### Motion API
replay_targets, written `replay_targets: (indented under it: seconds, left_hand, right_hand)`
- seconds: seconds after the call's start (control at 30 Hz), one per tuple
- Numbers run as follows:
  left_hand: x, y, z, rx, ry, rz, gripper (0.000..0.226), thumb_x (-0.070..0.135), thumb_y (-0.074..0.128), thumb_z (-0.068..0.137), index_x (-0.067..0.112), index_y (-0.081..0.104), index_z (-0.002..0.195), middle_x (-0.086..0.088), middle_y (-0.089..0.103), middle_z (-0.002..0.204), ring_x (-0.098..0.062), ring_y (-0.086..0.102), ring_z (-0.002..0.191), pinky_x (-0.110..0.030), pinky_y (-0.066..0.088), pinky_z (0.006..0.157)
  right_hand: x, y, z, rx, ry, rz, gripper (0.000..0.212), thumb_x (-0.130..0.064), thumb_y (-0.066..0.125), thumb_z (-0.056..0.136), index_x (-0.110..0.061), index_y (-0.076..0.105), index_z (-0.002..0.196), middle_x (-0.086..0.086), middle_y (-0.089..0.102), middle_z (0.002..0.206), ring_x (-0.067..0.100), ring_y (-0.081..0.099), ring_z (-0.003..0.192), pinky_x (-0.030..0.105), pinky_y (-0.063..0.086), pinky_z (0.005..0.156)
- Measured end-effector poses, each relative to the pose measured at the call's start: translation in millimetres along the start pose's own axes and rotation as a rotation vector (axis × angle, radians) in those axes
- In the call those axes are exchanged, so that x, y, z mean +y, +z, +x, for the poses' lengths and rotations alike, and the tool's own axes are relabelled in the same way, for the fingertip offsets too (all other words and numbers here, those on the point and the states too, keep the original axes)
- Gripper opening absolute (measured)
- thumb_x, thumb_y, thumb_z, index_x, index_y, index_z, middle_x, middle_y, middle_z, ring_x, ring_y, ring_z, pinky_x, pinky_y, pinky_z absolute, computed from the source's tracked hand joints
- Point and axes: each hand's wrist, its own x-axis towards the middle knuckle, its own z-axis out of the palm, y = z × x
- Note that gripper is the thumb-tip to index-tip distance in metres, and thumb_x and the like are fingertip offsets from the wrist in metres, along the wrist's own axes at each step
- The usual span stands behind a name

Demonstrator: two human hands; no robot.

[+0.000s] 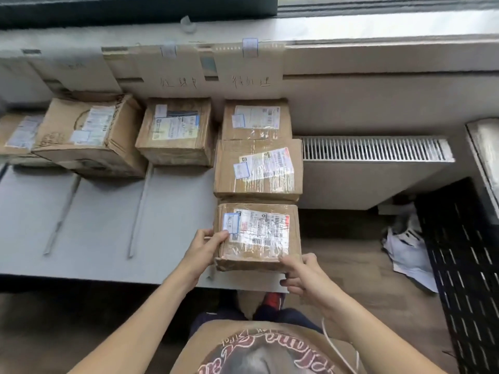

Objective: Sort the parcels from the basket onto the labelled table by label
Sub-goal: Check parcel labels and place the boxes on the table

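A small cardboard parcel [259, 247] with a white shipping label sits at the near right of the grey table [102, 228]. My left hand [205, 248] grips its left edge and my right hand [305, 273] holds its near right corner. Behind it in the same lane lie a larger parcel [258, 170] and another parcel [256, 120]. One lane to the left holds a parcel [176, 130]. Further left rest a big box [89, 136] and a partly cut-off parcel [19, 133]. Handwritten cardboard signs [248, 68] hang on the wall above the lanes.
Thin strips [139, 209] divide the table into lanes. A white radiator [372, 168] stands to the right of the table. A black perforated basket [467, 255] is at the far right, with crumpled white paper [405, 247] on the wooden floor beside it.
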Motion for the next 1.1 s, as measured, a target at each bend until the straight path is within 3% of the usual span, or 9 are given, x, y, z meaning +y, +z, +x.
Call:
replay_targets:
  seconds: [0.13,0.3,0.53,0.7,0.77,0.8,0.87,0.93,1.1]
  left_hand:
    - [-0.4,10.8,3.5,0.105,0.046,0.051,0.027,0.032,0.058,0.104,0.019,0.063,0.127,0.004,0.074,0.115,-0.004,0.072,0.096,-0.015,0.053,0.071]
    - [8.7,14.9,5.7,0.135,0.091,0.059,0.031,0.029,0.054,0.106,0.023,0.066,0.134,0.01,0.073,0.115,-0.002,0.069,0.102,-0.015,0.051,0.077]
    - [10.2,17.9,8.5,0.118,0.089,0.066,0.033,0.026,0.052,0.107,0.021,0.064,0.137,0.007,0.073,0.119,0.002,0.068,0.098,-0.003,0.048,0.062]
    - [8.9,13.8,1.0,0.1,0.082,0.038,0.023,0.029,0.056,0.106,0.028,0.065,0.127,0.01,0.071,0.121,0.008,0.065,0.096,-0.002,0.048,0.065]
    - [8.5,9.3,-5.7,0.108,0.059,0.018,0.009,0.03,0.057,0.106,0.033,0.062,0.112,0.009,0.067,0.126,0.008,0.062,0.098,-0.006,0.05,0.077]
    - [6.0,4.1,-8.9,0.108,0.06,0.015,0.017,0.031,0.057,0.105,0.029,0.062,0.121,0.005,0.062,0.136,0.002,0.062,0.11,-0.014,0.051,0.092]
    - [-3.5,-7.6,-13.1,0.121,0.06,-0.007,0.057,0.037,0.058,0.104,0.014,0.043,0.154,-0.002,0.045,0.158,-0.015,0.051,0.138,-0.037,0.042,0.117]
    - [-17.0,-21.6,-17.8,0.132,0.064,-0.074,0.066,0.039,0.057,0.104,0.013,0.034,0.16,-0.002,0.042,0.161,-0.017,0.048,0.141,-0.044,0.039,0.12]
    - [-53.6,-65.1,-36.9,0.113,0.045,-0.289,0.058,0.033,0.058,0.105,0.009,0.042,0.155,-0.005,0.055,0.148,-0.017,0.058,0.128,-0.042,0.046,0.114]
  right_hand:
    - [3.2,4.4,22.4,0.02,-0.005,-0.011,0.057,-0.06,0.073,0.085,-0.024,0.039,0.114,0.009,0.06,0.125,0.019,0.073,0.103,0.04,0.059,0.096]
    - [2.5,10.7,35.3,0.041,-0.036,0.043,0.062,-0.062,0.072,0.085,-0.024,0.039,0.12,0.008,0.058,0.129,0.019,0.073,0.103,0.038,0.059,0.097]
    - [-2.1,11.1,39.8,0.047,-0.02,0.127,0.052,-0.054,0.074,0.088,-0.025,0.041,0.116,0.008,0.059,0.13,0.022,0.071,0.109,0.042,0.057,0.102]
    - [8.6,20.8,39.7,0.07,-0.004,0.226,0.068,-0.055,0.076,0.086,-0.027,0.035,0.131,0.007,0.049,0.138,0.023,0.062,0.12,0.042,0.056,0.1]
    - [11.4,27.6,37.5,0.099,-0.006,0.259,0.071,-0.054,0.078,0.085,-0.031,0.031,0.133,0.007,0.047,0.14,0.024,0.061,0.119,0.044,0.055,0.102]
    - [13.9,31.4,36.1,0.117,-0.009,0.274,0.073,-0.054,0.079,0.084,-0.033,0.029,0.134,0.007,0.046,0.142,0.024,0.062,0.119,0.045,0.054,0.104]
    - [19.5,41.2,32.7,0.151,-0.014,0.307,0.081,-0.054,0.081,0.081,-0.037,0.027,0.139,0.01,0.046,0.146,0.026,0.064,0.118,0.048,0.054,0.106]
    - [24.8,53.7,28.0,0.19,-0.028,0.347,0.087,-0.051,0.082,0.081,-0.038,0.024,0.145,0.013,0.046,0.149,0.028,0.066,0.115,0.048,0.054,0.105]
    - [34.7,107.9,13.7,0.309,-0.056,0.403,0.084,-0.04,0.078,0.09,-0.026,0.024,0.152,0.02,0.049,0.143,0.031,0.069,0.108,0.048,0.052,0.107]
